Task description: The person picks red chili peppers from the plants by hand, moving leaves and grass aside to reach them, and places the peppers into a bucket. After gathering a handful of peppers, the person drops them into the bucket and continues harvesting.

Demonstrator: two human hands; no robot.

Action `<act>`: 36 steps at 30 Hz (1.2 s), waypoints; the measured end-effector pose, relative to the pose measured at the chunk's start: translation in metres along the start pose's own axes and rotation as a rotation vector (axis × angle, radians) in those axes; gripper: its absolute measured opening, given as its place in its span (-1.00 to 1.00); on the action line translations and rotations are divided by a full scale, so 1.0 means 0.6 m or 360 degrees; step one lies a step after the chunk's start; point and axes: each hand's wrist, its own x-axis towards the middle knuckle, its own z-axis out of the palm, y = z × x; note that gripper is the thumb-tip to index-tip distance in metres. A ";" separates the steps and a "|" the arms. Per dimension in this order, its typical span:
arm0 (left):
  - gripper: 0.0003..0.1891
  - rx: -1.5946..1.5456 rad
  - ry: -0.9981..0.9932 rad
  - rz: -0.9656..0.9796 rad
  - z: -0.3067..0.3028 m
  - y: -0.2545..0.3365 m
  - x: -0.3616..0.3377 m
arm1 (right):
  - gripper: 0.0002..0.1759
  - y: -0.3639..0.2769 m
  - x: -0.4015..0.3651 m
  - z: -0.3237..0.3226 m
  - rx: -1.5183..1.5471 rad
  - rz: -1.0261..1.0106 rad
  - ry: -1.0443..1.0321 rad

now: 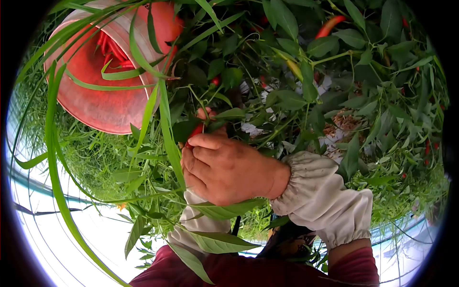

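My right hand (224,167) is closed with thumb and fingers pinched on a red chili pepper (196,130). The pepper still sits among leaves and a green stem near the bucket's right side. Behind it, my left hand (205,114) is mostly covered by the right one. Only its fingertips show, curled beside the stem just above the pepper. What they grip is hidden. Pale elasticated sleeve covers are on both forearms.
A red bucket (95,112) with several picked chilies (114,50) inside stands tilted at the upper left. Long grass blades (165,124) cross in front of it. Another red chili (330,26) and a yellowish one (294,69) hang at upper right among dense leaves.
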 end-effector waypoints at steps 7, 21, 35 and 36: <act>-0.75 -0.0698 -0.0004 -0.0204 0.016 -0.030 0.038 | -0.80 -0.038 0.019 -0.022 0.0330 -0.0252 0.0233; -0.87 -0.0834 -0.0008 -0.0301 0.020 -0.020 0.035 | -0.74 -0.043 0.158 0.081 -0.0306 0.0503 0.0391; -0.87 -0.0454 0.0060 -0.0297 0.051 0.001 0.023 | -0.86 0.173 -0.006 0.088 -0.0007 0.0868 -0.0227; -0.87 -0.0452 0.0056 -0.0299 0.051 0.000 0.022 | -0.85 0.169 -0.007 0.089 0.0006 0.0852 -0.0315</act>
